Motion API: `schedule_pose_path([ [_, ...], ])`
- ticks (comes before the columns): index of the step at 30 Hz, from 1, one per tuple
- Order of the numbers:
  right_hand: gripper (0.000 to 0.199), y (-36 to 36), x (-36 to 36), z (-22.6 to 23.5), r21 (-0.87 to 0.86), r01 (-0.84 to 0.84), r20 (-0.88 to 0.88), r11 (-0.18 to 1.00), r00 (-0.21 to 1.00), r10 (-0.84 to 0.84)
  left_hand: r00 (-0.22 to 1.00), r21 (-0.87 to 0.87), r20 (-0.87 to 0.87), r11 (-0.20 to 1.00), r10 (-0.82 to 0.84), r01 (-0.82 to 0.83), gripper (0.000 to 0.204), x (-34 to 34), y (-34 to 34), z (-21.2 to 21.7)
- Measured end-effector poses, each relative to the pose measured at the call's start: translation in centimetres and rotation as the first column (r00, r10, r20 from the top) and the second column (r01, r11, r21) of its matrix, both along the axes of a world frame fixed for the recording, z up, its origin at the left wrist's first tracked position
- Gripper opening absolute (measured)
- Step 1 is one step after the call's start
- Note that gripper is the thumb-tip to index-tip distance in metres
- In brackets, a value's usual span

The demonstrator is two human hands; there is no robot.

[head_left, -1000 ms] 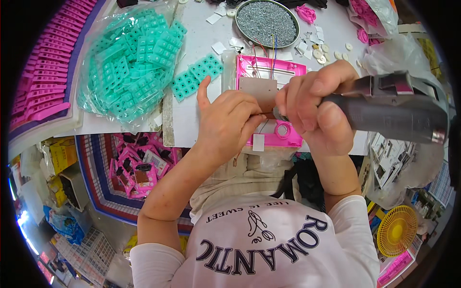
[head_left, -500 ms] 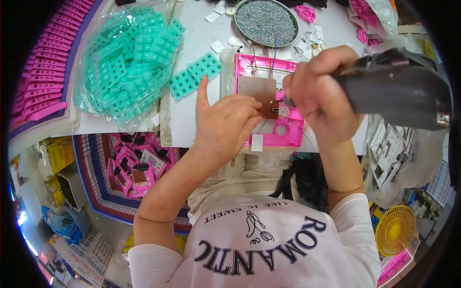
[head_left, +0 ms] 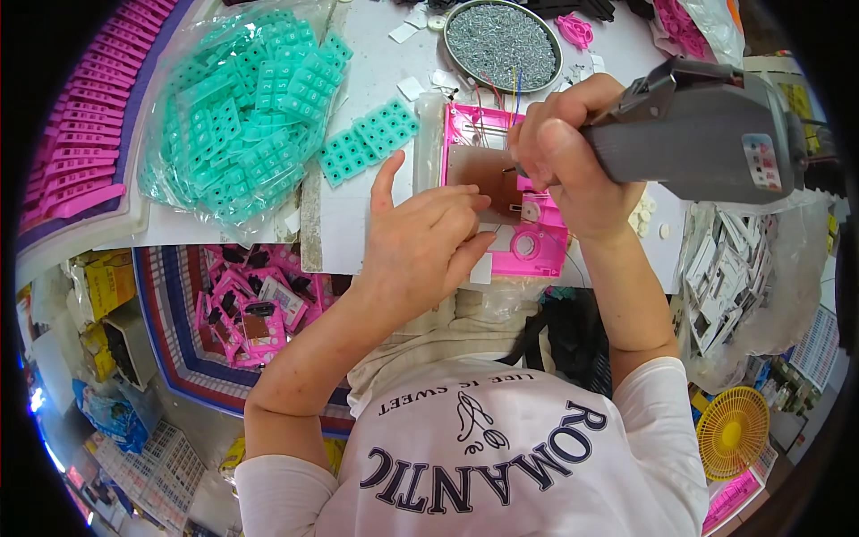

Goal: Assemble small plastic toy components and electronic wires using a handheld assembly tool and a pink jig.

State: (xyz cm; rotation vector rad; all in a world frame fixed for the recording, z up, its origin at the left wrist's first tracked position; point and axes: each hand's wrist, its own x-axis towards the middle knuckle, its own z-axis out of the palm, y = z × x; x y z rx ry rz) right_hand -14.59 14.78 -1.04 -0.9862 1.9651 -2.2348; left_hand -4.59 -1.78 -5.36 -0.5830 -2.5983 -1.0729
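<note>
A pink plastic housing (head_left: 540, 265) lies on the white table in front of me, with a brown circuit board (head_left: 488, 172) set in it and thin coloured wires at its far end. My right hand (head_left: 573, 148) is wrapped round a dark grey power screwdriver (head_left: 684, 139); its tip points left, over the board's right part. Whether the tip touches a screw cannot be made out. My left hand (head_left: 420, 234) is open beside the housing, fingertips at the board's left part, little finger raised and thumb apart. Nothing shows in its grasp.
Beyond the housing stands a round metal tray (head_left: 450, 43) of small screws. Teal keypads (head_left: 369, 141) lie left of it, near a clear bag (head_left: 237, 125) full of more. Pink parts fill a basket (head_left: 192, 358) below the table. White parts sit in a bag (head_left: 729, 277) at right.
The screwdriver and my right hand have moved left and slightly away from me, from the board's right edge to over it. My left thumb has spread away from the fingers.
</note>
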Motion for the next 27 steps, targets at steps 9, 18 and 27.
schedule_pose_path([
  [9,0.027,0.2,2.0,4.0,-0.303,-0.278,0.115,0.912,0.939,0.324,0.996,0.169,-0.013,0.982,0.083,-0.080,0.014,-0.1,0.4,-0.3],
  [18,0.027,0.2,2.6,3.6,-0.266,-0.222,0.148,0.938,0.952,0.267,1.000,0.078,0.010,0.997,0.003,-0.004,0.011,-1.7,0.3,1.6],
  [27,0.029,-0.2,2.9,1.6,-0.131,-0.160,0.181,0.978,0.967,0.182,0.982,-0.460,-0.062,0.868,0.179,-0.187,0.022,-19.2,0.0,1.1],
])
